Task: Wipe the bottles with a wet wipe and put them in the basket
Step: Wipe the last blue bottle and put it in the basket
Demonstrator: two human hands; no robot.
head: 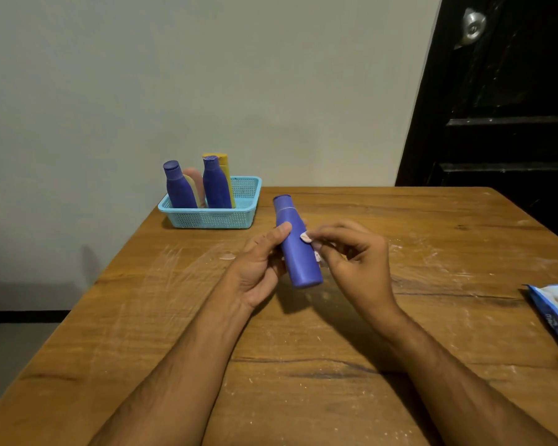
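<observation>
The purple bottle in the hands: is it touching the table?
Apart. The head view shows the purple bottle held tilted above the table, with its shadow on the wood below.

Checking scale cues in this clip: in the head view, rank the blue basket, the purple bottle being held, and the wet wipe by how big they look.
1. Blue basket, widest.
2. Held purple bottle; it is nearer the camera, so the gap is unsure.
3. Wet wipe, only a small white scrap showing between the right hand and the bottle.

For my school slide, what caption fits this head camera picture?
Left hand holds a purple bottle while right hand rubs it with a wet wipe.
</observation>
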